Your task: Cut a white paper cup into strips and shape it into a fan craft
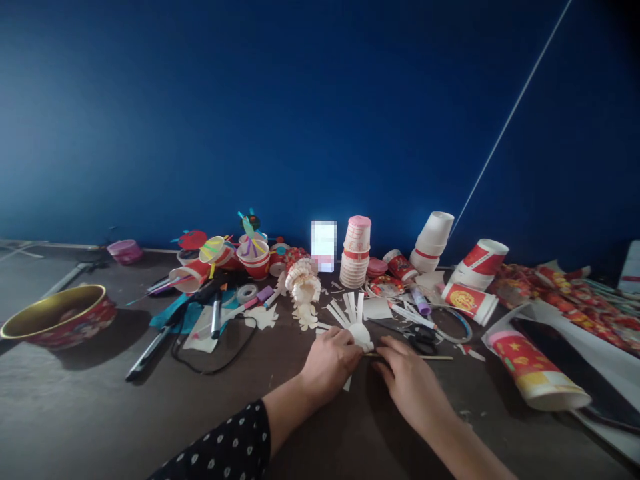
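A white paper cup cut into strips (pixel 359 335) lies splayed flat on the dark table, its strips fanned out around the round base. My left hand (pixel 330 363) is closed on its near edge, fingers bent and pressed down on a strip. Just right of it, my right hand (pixel 413 380) has its fingertips and thumb around a thin pale stick (pixel 437 358), which runs under the fingers towards the cut cup. Whether a strip is wrapped on the stick is hidden by the fingers. Black-handled scissors (pixel 424 340) lie just beyond my right hand.
A stack of paper cups (pixel 355 263) stands behind the cut cup. A gold-rimmed bowl (pixel 63 320) is at the left, near a black glue gun (pixel 155 350) with its cord. On the right lie a decorated red cup (pixel 537 370) and a dark phone (pixel 585 373).
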Demonstrator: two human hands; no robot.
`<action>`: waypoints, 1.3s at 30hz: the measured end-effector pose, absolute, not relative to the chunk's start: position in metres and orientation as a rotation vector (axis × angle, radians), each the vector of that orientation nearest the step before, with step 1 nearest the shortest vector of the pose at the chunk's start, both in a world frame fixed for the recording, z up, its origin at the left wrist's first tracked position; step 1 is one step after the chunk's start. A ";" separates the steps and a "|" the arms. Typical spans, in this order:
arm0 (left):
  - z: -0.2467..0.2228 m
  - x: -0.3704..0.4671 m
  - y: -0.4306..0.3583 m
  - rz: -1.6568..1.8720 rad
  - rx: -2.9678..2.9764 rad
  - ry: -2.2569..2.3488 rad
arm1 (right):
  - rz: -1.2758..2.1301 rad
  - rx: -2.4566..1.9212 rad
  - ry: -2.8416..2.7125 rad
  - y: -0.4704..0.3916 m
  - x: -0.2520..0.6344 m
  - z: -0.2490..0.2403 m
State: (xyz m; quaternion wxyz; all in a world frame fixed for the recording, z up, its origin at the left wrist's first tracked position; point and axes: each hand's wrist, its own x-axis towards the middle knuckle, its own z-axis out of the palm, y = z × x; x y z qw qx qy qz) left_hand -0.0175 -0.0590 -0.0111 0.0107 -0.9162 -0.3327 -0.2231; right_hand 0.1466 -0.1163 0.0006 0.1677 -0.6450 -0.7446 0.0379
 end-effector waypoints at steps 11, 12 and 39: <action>-0.009 -0.017 -0.060 -0.666 -2.880 -1.068 | 0.057 -1.587 -2.181 -0.109 0.158 0.008; -0.008 -0.017 -0.060 -0.660 -2.881 -1.076 | 0.049 -1.591 -2.194 -0.109 0.161 0.010; -0.010 -0.017 -0.060 -0.735 -2.916 -1.189 | 0.098 -1.372 -2.097 -0.104 0.150 -0.007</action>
